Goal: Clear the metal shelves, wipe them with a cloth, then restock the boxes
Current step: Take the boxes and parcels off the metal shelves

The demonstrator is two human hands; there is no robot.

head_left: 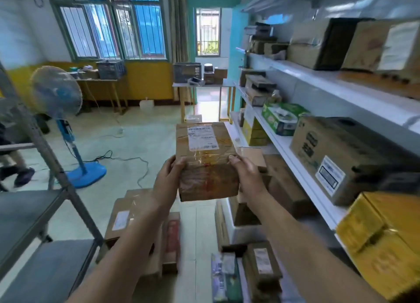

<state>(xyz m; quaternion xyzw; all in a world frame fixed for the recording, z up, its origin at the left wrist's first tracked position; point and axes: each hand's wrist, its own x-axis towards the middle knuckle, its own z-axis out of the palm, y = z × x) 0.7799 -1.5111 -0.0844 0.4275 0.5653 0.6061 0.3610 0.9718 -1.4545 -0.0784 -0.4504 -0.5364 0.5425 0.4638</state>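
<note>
Left hand, right hand: each curled round a near corner of the taped box | box in mid-air between grey metal shelf and stocked white shelves, above floor boxes | two-handed grip likely keeps it level for carrying.

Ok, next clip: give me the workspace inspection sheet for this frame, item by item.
Surface: grey metal shelf at left; white shelves at right carry boxes.
Job's things: taped cardboard box with a white label, held in the air; cloth not seen.
Clutter: floor boxes lie below the hands.
Grippers: left hand and right hand grip the box's opposite sides, fingers curled over its edges.
Cables: dark cable trails across the floor by the blue fan.
Surroundings: barred windows, a table with a crate, someone's foot at the left edge.
</note>
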